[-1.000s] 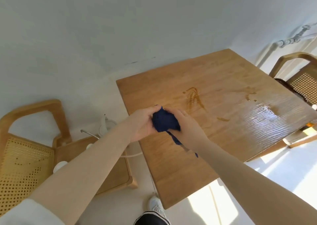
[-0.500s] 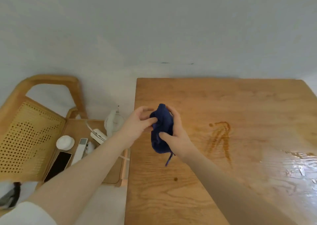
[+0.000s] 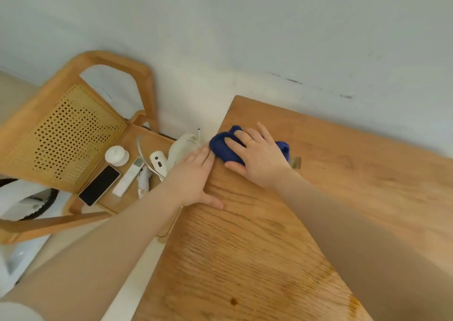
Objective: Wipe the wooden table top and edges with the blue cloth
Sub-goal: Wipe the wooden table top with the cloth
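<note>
Mid-frame, our right hand (image 3: 257, 160) presses the cloth (image 3: 224, 149) flat-fingered onto the table (image 3: 245, 247) near its left edge. Our left hand (image 3: 192, 181) lies open along that edge, fingertips seemingly touching the cloth.

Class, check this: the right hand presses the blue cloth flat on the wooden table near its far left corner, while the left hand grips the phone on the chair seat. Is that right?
Not quite. In the head view the left hand rests flat on the wooden table's left edge; the phone lies untouched on the chair seat. The right hand does press the blue cloth near the far left corner.
</note>
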Action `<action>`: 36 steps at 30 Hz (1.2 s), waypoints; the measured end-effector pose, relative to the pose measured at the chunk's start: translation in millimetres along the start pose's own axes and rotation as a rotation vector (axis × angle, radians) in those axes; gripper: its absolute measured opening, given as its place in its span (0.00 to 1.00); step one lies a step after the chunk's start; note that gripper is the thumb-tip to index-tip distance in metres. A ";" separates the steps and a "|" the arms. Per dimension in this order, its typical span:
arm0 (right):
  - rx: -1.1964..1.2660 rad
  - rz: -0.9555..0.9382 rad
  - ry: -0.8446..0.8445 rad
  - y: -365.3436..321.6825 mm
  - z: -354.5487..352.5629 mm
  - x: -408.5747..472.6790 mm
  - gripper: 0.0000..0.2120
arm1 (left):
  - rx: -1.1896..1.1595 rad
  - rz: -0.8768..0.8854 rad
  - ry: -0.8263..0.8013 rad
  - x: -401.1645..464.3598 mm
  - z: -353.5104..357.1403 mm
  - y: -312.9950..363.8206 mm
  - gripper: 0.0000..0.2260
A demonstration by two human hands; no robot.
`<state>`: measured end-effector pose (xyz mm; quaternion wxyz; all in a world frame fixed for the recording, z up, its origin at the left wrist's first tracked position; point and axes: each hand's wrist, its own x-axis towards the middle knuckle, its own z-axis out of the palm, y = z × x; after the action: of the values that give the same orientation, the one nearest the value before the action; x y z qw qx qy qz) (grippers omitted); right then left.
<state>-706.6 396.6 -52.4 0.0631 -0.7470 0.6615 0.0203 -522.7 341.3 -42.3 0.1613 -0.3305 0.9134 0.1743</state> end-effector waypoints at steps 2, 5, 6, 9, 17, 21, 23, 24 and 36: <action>0.055 -0.043 0.010 5.0 7.2 9.0 0.30 | 0.038 -0.004 0.014 6.1 -2.6 -1.4 0.65; 0.098 0.043 0.058 21.0 11.9 38.1 0.25 | 0.077 0.022 0.020 18.4 -4.7 -4.4 0.67; 0.099 0.096 0.068 29.7 10.6 51.7 0.25 | 0.081 0.034 0.021 20.5 -4.1 -5.9 0.68; 0.086 0.265 0.092 53.1 6.4 86.2 0.24 | 0.071 0.067 0.021 21.8 -1.3 -6.8 0.67; 0.109 0.133 0.015 7.3 5.9 20.4 0.29 | 0.053 0.051 -0.012 16.6 -13.6 0.4 0.67; 0.103 0.175 -0.006 -6.0 10.4 3.1 0.31 | 0.072 0.047 -0.015 20.0 -14.0 0.0 0.68; 0.114 0.237 0.020 16.6 8.4 27.1 0.27 | 0.078 0.053 -0.020 24.0 -13.6 -0.8 0.68; 0.108 0.298 0.040 28.5 7.3 40.0 0.25 | 0.075 0.052 -0.025 24.9 -12.7 -1.1 0.68; 0.141 0.246 0.040 -12.4 11.6 -24.3 0.27 | 0.036 0.059 -0.046 19.4 -13.4 -1.0 0.68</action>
<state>-696.8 423.5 -60.3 0.0993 -0.6542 0.7490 -0.0333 -538.6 324.3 -38.6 0.1831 -0.2962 0.9218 0.1701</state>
